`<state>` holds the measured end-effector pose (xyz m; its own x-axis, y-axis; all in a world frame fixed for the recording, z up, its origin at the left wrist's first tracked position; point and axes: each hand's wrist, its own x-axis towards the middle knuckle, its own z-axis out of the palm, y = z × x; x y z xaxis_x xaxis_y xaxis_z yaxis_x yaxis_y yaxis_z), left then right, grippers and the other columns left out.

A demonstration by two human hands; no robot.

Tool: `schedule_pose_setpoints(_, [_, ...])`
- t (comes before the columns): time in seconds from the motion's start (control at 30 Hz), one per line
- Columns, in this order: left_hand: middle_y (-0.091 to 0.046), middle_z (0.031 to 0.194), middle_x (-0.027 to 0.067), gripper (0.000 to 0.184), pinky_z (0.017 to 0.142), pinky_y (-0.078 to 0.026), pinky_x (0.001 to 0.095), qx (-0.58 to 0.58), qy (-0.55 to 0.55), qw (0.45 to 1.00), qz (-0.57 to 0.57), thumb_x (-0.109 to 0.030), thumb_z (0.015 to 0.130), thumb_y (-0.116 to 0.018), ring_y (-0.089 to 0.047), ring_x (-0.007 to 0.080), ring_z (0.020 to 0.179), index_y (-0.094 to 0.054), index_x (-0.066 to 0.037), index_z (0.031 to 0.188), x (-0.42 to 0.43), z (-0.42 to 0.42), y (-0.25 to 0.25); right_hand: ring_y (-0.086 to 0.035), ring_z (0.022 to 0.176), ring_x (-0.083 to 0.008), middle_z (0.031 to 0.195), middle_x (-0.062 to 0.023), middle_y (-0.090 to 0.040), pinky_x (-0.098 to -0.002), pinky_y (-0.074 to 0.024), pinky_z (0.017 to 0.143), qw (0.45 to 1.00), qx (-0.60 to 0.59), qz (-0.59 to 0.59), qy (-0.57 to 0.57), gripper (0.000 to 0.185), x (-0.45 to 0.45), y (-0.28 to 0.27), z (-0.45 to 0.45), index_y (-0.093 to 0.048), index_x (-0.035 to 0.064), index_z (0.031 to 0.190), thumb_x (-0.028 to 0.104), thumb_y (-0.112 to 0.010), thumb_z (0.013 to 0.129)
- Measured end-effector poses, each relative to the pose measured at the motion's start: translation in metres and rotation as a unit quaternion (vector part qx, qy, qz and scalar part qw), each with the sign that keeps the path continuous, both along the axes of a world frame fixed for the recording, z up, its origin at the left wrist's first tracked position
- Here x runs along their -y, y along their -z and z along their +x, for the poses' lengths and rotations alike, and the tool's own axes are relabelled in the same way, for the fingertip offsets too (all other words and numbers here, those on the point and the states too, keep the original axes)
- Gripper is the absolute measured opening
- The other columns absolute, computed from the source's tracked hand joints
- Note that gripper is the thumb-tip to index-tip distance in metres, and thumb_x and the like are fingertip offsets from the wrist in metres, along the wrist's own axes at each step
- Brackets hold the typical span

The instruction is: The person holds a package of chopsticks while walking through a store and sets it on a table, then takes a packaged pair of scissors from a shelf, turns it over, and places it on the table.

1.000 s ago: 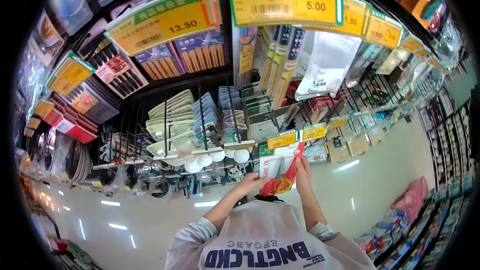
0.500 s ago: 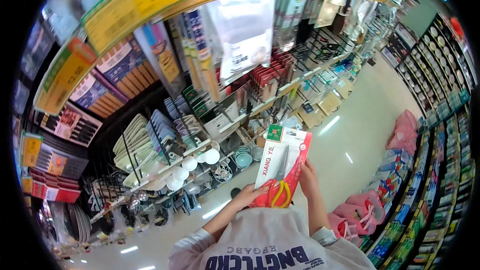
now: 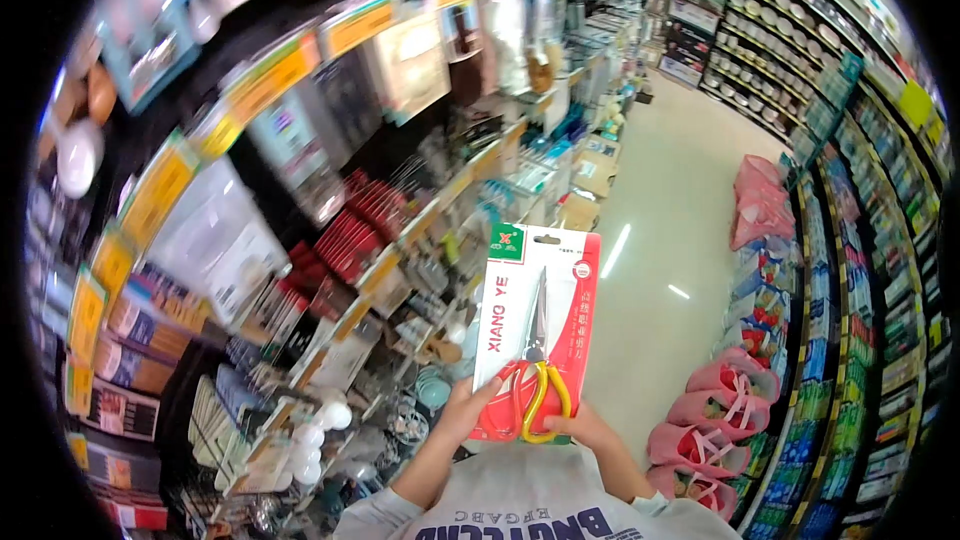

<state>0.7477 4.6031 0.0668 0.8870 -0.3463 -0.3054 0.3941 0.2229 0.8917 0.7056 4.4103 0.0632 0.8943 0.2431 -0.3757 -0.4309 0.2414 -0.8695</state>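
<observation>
A carded pack of scissors (image 3: 540,330) stands upright in front of my chest, its printed face toward me. The scissors on it have red and yellow handles at the bottom and blades pointing up. My left hand (image 3: 468,412) grips the lower left edge of the card, thumb on the front. At the lower right corner, my right hand (image 3: 590,427) holds the card with its thumb by the yellow handle. The other fingers of both hands are mostly hidden behind the card.
Shelves of hanging kitchenware with yellow price tags (image 3: 165,190) run along the left. A pale floor aisle (image 3: 640,240) leads to a rack of bowls (image 3: 765,40). Pink bags (image 3: 725,390) stand on the right beside shelves of packaged goods (image 3: 850,340).
The view has swung right, along the aisle. The scissors pack has come up and is more upright, facing me. My right hand has moved from its side edge to the lower right corner.
</observation>
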Motion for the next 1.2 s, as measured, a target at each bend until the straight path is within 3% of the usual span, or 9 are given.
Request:
schedule_pose_setpoints(0.07, [-0.058,0.088,0.0058,0.030,0.067,-0.044,0.0225,0.028,-0.016,0.999,-0.001,-0.020,0.083,-0.050,-0.054,0.0085,0.076,-0.052,0.003,0.102,0.039,0.015,-0.009,-0.049,0.093,-0.0126,0.104,-0.0050,-0.050,-0.0272,-0.0414,0.081,0.995,0.083,0.044,-0.010,0.055,0.033,-0.009,0.008,-0.039,0.0020,0.115,0.011,-0.067,0.068])
schedule_pose_setpoints(0.2, [-0.057,0.091,0.0063,0.029,0.066,-0.044,0.0222,0.056,0.027,0.998,0.008,-0.018,0.082,-0.051,-0.054,0.0086,0.075,-0.052,0.003,0.102,0.115,0.040,-0.007,-0.048,0.094,-0.0114,0.105,-0.0050,-0.050,-0.0262,-0.0420,0.080,0.994,0.100,0.012,-0.032,0.057,0.115,-0.021,0.022,-0.037,0.0023,0.116,0.009,-0.066,0.068])
schedule_pose_setpoints(0.27, [-0.057,0.092,0.0069,0.028,0.067,-0.045,0.0224,0.032,0.061,0.997,-0.040,-0.014,0.080,-0.053,-0.054,0.0093,0.076,-0.052,0.003,0.103,0.155,0.048,-0.016,-0.048,0.094,-0.0113,0.105,-0.0051,-0.050,-0.0264,-0.0418,0.080,0.996,0.084,0.028,0.007,0.056,0.150,-0.030,0.020,-0.037,0.0022,0.116,0.009,-0.066,0.068])
schedule_pose_setpoints(0.37, [-0.057,0.093,0.0074,0.032,0.067,-0.045,0.0226,0.024,0.127,0.991,-0.022,-0.007,0.075,-0.058,-0.055,0.0105,0.078,-0.051,0.003,0.104,0.207,0.053,-0.031,-0.048,0.095,-0.0114,0.105,-0.0052,-0.050,-0.0267,-0.0415,0.080,0.996,0.064,0.043,0.047,0.056,0.200,-0.035,0.013,-0.037,0.0021,0.116,0.007,-0.065,0.068])
schedule_pose_setpoints(0.5, [-0.057,0.092,0.0070,0.032,0.066,-0.046,0.0226,0.036,0.217,0.976,0.002,-0.009,0.076,-0.058,-0.055,0.0096,0.078,-0.050,0.003,0.104,0.258,0.056,-0.042,-0.047,0.096,-0.0119,0.107,-0.0054,-0.049,-0.0272,-0.0403,0.082,0.994,0.062,0.038,0.084,0.057,0.249,-0.038,-0.002,-0.036,0.0025,0.117,0.005,-0.064,0.068])
schedule_pose_setpoints(0.73, [-0.058,0.090,0.0057,0.031,0.067,-0.045,0.0223,0.012,0.309,0.951,0.029,-0.007,0.075,-0.059,-0.054,0.0085,0.078,-0.051,0.002,0.104,0.319,0.080,-0.049,-0.044,0.101,-0.0126,0.112,-0.0060,-0.045,-0.0286,-0.0384,0.085,0.983,0.077,0.013,0.167,0.064,0.284,-0.034,-0.011,-0.031,0.0025,0.121,0.005,-0.065,0.068])
schedule_pose_setpoints(0.9, [-0.058,0.090,0.0060,0.032,0.067,-0.045,0.0224,-0.009,0.386,0.922,0.044,-0.008,0.074,-0.060,-0.054,0.0089,0.078,-0.051,0.003,0.103,0.368,0.120,-0.045,-0.043,0.102,-0.0129,0.113,-0.0060,-0.045,-0.0293,-0.0375,0.086,0.961,0.055,0.067,0.264,0.064,0.306,-0.028,0.002,-0.031,0.0021,0.121,0.004,-0.065,0.068])
schedule_pose_setpoints(1.2, [-0.053,0.102,0.0094,0.046,0.074,-0.044,0.0255,-0.005,0.426,0.905,0.013,-0.010,0.072,-0.063,-0.053,0.0132,0.087,-0.043,0.002,0.112,0.449,0.244,-0.077,-0.043,0.102,-0.0131,0.111,-0.0060,-0.045,-0.0293,-0.0375,0.085,0.938,0.110,0.001,0.329,0.063,0.366,-0.059,0.118,-0.031,0.0022,0.120,0.004,-0.065,0.067])
